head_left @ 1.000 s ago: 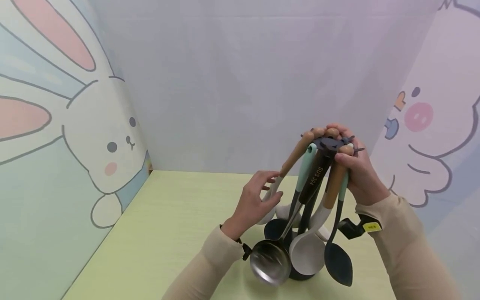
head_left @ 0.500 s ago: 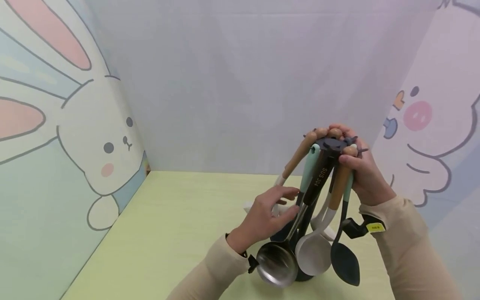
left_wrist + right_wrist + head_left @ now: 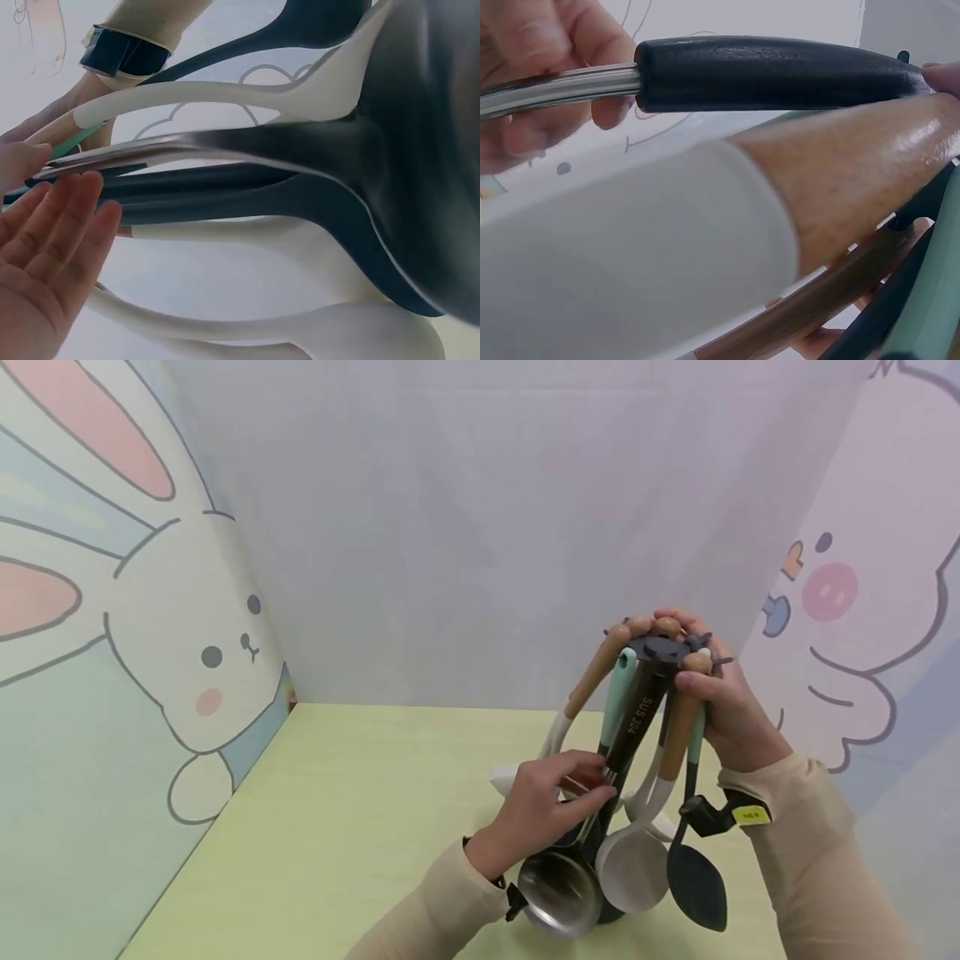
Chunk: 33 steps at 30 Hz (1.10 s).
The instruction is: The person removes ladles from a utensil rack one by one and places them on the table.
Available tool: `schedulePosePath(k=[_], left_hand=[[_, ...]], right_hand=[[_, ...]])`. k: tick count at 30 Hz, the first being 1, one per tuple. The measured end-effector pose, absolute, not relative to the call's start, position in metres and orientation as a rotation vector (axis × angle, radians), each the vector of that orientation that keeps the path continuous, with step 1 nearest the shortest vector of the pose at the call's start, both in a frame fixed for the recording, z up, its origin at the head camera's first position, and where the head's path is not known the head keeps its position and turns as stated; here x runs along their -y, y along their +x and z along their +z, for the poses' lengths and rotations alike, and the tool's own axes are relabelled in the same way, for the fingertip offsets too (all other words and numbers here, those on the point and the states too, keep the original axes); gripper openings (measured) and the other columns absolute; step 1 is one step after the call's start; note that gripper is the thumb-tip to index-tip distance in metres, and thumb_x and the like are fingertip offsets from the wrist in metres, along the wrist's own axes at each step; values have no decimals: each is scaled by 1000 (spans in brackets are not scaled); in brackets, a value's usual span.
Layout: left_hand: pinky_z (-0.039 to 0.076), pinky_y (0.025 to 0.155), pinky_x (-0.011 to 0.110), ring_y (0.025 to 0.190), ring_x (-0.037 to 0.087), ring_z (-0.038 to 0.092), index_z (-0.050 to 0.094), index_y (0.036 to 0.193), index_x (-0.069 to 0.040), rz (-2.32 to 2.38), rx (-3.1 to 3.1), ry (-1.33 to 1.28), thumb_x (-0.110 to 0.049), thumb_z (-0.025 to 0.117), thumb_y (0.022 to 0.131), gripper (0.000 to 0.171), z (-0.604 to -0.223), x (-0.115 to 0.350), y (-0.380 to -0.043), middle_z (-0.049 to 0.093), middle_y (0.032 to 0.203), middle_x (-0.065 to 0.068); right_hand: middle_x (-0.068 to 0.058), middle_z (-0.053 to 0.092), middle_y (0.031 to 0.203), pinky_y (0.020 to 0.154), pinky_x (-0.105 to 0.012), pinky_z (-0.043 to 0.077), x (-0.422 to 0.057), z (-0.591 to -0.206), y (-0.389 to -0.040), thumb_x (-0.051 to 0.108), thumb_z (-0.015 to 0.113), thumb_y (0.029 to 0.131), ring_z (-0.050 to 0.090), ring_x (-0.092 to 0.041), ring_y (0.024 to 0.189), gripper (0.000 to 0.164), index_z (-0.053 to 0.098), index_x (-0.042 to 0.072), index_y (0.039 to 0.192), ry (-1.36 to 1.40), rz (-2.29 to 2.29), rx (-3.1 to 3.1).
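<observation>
A dark utensil rack (image 3: pixel 662 648) stands on the table in the head view, hung all round with kitchen tools. On its near side hangs a steel ladle (image 3: pixel 558 892) with a black handle marked SUS 304. My left hand (image 3: pixel 536 806) pinches the ladle's metal shaft (image 3: pixel 247 142) just below that handle (image 3: pixel 780 75), thumb on one side and fingers on the other. My right hand (image 3: pixel 738 718) grips the rack's top from the right, its thumb at a wooden handle (image 3: pixel 681 727). The backs of the rack and several tools are hidden.
Beside the steel ladle hang a white ladle (image 3: pixel 633 870) and a dark spoon-shaped tool (image 3: pixel 697 887). A mint handle (image 3: pixel 618 697) and a white tool with a wooden handle (image 3: pixel 592 672) hang to the left. The pale yellow table (image 3: pixel 360 793) meets a grey back wall (image 3: pixel 450 543).
My left hand has moved right, from beside the wooden-handled white tool at the left to the steel ladle's shaft, and taken hold there. My right hand stays on the rack's top.
</observation>
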<state>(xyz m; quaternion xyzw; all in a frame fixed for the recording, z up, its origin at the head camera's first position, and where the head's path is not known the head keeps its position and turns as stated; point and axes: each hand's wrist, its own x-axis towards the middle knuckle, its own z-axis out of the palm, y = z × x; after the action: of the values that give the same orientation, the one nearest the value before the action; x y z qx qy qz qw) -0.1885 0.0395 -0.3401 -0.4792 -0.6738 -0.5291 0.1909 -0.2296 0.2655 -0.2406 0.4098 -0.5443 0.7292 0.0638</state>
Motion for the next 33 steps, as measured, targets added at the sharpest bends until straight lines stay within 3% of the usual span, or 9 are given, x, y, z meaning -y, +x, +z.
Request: schedulePosePath(k=[8,15,20,33], left_hand=[[56,80,21,92,18,70,67,107,3,-1357,1735,-1213,4,67,90,17,-338,-40,-208,70,100,14],[56,80,20,94,22,71,66,116,6,-1554,1841,-1192,4,71,89,28,-332,-50,-208,69,107,18],[56,79,18,92,22,72,66,117,5,-1598,1885,-1180,4,69,90,27,-329,-55,-208,71,106,18],[55,72,14,89,22,72,67,114,5,-1513,1904,-1163,3,66,93,21,-329,-58,-208,72,103,17]], right_hand=[[-10,60,127,97,-30,43,-264,-240,-225,1,57,90,53,-23,123,51,45,2,140,1206,2267,1627],[-8,59,124,94,-29,43,-263,-238,-222,7,63,89,53,-21,115,51,47,4,138,1143,2260,1660],[-6,59,121,91,-28,44,-263,-238,-222,10,65,89,54,-18,108,52,47,4,137,1109,2246,1689],[-7,59,123,94,-29,43,-262,-237,-222,11,67,89,53,-20,114,53,47,2,137,1150,2248,1677]])
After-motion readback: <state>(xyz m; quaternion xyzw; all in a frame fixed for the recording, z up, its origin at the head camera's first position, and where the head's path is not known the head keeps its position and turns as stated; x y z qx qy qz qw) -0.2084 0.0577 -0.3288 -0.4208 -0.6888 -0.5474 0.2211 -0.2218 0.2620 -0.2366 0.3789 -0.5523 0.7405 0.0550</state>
